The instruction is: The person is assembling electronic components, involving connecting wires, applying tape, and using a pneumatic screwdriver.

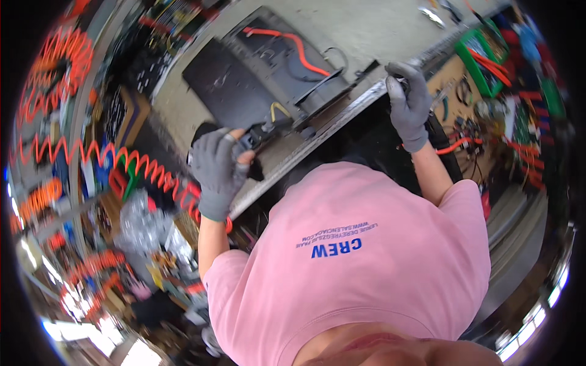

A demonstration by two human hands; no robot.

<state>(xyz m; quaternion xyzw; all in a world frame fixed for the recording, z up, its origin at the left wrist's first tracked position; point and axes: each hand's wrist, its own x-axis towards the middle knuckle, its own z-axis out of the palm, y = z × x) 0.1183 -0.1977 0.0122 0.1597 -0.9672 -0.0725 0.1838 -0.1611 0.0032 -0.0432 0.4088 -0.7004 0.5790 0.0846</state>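
My left hand (215, 166), in a grey glove with bare fingertips, is wrapped round a black hand tool (261, 135); its exact kind is blurred. The tool's front end points at the near edge of a dark metal housing (229, 82) lying on the workbench. Inside the housing runs a thick orange cable (299, 49), and a yellow wire loop (279, 111) stands up close to the tool. Beyond the bench's front edge, at the right, my gloved right hand (410, 104) is closed with curled fingers. Whatever is between them, if anything, cannot be made out.
A coiled orange hose (146, 168) stretches from the left to beside my left forearm. The pale workbench (378, 30) has a metal front edge. On the right, a green bin (482, 61) holds orange pieces, near loose wires and tools. Clear plastic bags (149, 226) lie lower left.
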